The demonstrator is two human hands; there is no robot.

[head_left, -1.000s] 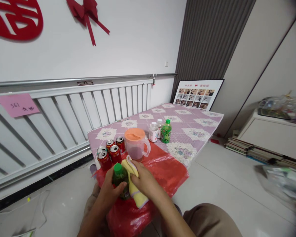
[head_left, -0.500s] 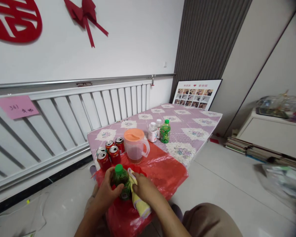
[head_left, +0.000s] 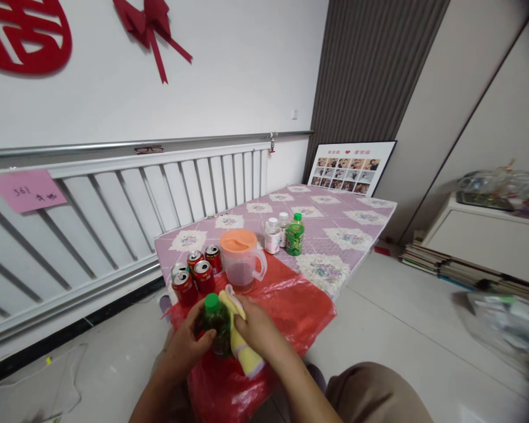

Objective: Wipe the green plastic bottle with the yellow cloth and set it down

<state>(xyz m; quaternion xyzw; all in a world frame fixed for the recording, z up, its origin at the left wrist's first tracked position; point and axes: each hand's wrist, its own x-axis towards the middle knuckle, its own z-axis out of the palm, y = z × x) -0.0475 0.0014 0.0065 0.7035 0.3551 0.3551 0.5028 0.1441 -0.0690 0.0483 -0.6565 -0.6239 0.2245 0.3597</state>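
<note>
Left hand (head_left: 183,346) grips bottle (head_left: 216,323) — right hand (head_left: 258,329) presses cloth (head_left: 240,338).

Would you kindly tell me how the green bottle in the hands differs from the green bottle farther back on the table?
The near bottle is gripped by the left hand, with the right hand pressing a yellow cloth against it; the far bottle stands untouched. The near one looks darker, the far one brighter. Both have green caps.

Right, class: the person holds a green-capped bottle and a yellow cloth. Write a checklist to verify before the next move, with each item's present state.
1. Left hand grips the green-capped bottle: ok.
2. Right hand presses the yellow cloth against the bottle: ok.
3. Bottle cap on: ok; whether tight, cannot tell.
4. Red plastic sheet lies under the work: ok.
5. Red cans and orange-lidded jug stand apart from the hands: ok.
</note>
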